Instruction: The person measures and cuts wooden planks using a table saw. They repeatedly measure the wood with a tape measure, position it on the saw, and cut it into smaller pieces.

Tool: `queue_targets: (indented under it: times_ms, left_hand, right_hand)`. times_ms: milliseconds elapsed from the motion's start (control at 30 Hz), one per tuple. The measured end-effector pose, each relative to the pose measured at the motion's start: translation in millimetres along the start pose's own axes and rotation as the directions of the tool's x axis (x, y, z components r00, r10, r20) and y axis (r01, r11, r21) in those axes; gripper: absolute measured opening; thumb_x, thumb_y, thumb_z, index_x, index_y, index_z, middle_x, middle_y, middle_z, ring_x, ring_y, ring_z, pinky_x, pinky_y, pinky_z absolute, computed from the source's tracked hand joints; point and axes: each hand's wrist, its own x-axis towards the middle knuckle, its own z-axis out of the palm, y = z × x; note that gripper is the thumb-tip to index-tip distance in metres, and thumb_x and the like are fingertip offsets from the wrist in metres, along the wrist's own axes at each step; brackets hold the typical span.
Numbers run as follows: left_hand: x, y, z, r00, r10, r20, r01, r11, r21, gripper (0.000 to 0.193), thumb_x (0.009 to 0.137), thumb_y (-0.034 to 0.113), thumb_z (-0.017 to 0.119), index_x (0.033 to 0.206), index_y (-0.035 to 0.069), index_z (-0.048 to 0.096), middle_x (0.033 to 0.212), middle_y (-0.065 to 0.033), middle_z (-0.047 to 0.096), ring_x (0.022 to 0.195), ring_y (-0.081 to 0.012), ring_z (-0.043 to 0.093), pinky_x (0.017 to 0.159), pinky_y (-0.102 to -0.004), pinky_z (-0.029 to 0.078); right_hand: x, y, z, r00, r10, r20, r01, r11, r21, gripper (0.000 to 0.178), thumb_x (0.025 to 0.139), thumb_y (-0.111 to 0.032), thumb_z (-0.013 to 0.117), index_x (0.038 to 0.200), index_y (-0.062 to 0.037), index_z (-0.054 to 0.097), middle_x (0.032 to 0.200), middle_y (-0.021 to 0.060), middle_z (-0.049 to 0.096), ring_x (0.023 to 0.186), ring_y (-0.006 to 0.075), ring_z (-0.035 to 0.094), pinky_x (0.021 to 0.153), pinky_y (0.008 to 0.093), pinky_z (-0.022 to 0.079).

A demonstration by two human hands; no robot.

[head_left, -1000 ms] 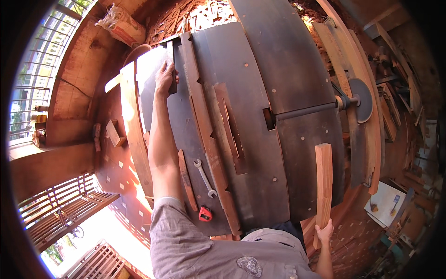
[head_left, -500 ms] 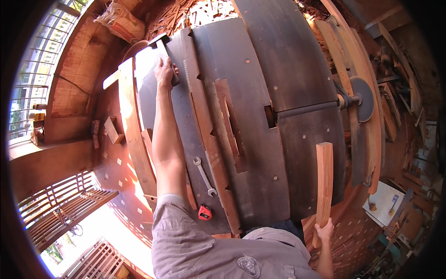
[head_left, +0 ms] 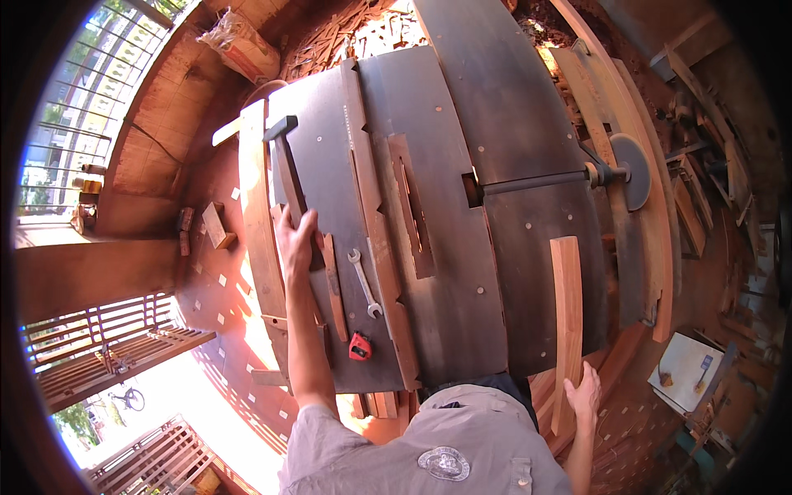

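Dusty workshop: dark steel table (head_left: pixel 445 272) bears spanner (head_left: pixel 364 283) and red tape measure (head_left: pixel 359 347).

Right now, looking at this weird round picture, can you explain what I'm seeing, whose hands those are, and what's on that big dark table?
This is one view from a wide fisheye camera worn on a person's head, looking down, so straight edges bend. The arms entering from below are the wearer's own. The left hand grips the handle of a hammer lying on a dark metal saw table. The right hand holds a curved wooden strip upright at the table's near edge. On the table lie a wrench, a small red tape measure and a long wooden fence strip. Wood offcuts lie on the floor around.
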Motion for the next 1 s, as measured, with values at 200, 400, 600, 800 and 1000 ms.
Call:
queue_targets:
  times_ms: [200, 400, 600, 800, 1000]
  left_hand:
    - [-277, 10, 11, 0.908, -0.277, 0.313, 0.371, 0.881, -0.296, 0.049, 0.089, 0.021, 0.071, 0.13, -0.001, 0.055, 0.061, -0.0016, 0.057, 0.04, -0.011, 0.051, 0.038, -0.0249, 0.041]
    - [-453, -21, 64, 0.747, -0.345, 0.568, 0.644, 0.587, -0.491, 0.059, 0.085, 0.027, 0.078, 0.132, 0.0, 0.053, 0.063, -0.0011, 0.052, 0.039, -0.012, 0.05, 0.036, -0.0248, 0.04]
    - [-489, -68, 47, 0.951, -0.226, 0.21, 0.155, 0.939, 0.306, 0.031, 0.094, 0.023, 0.077, 0.111, -0.003, 0.074, 0.092, -0.0089, 0.077, 0.084, -0.0164, 0.074, 0.075, -0.0297, 0.058]
    - [-472, -149, -10, 0.954, 0.007, 0.3, -0.282, 0.37, 0.885, 0.075, 0.094, 0.036, 0.067, 0.16, 0.014, 0.04, 0.169, -0.0132, 0.03, 0.157, -0.0397, 0.023, 0.123, -0.0594, 0.026]
    - [-470, -149, 1, 0.921, -0.094, 0.379, -0.334, 0.314, 0.889, 0.094, 0.086, 0.046, 0.07, 0.166, 0.02, 0.029, 0.175, -0.0079, 0.015, 0.16, -0.0428, 0.007, 0.12, -0.0739, 0.019]
  right_hand:
    - [-11, -144, -13, 0.859, -0.508, 0.063, 0.365, 0.694, 0.621, 0.06, 0.088, -0.025, 0.08, 0.137, 0.004, 0.059, 0.125, 0.0207, 0.07, 0.113, 0.0307, 0.07, 0.099, 0.0397, 0.055]
    - [-65, -213, 74, 0.465, -0.826, 0.32, -0.234, 0.234, 0.944, 0.065, 0.098, -0.045, 0.072, 0.14, 0.0013, 0.056, 0.132, 0.0185, 0.067, 0.117, 0.0262, 0.068, 0.103, 0.0373, 0.054]
    - [-99, -148, 156, 0.857, -0.489, 0.162, 0.023, 0.352, 0.936, 0.036, 0.099, -0.036, 0.069, 0.089, -0.0014, 0.066, 0.063, 0.0057, 0.065, 0.055, 0.0147, 0.066, 0.054, 0.0321, 0.055]
    - [-114, -114, 221, 0.967, -0.256, -0.012, 0.154, 0.545, 0.824, 0.038, 0.097, -0.03, 0.068, 0.09, 0.0059, 0.058, 0.066, 0.0135, 0.069, 0.048, 0.023, 0.069, 0.048, 0.0369, 0.056]
    - [-144, -142, 257, 0.981, -0.152, 0.117, -0.007, 0.582, 0.813, 0.034, 0.097, -0.025, 0.066, 0.098, 0.0046, 0.05, 0.063, 0.0145, 0.064, 0.047, 0.0279, 0.066, 0.046, 0.0398, 0.055]
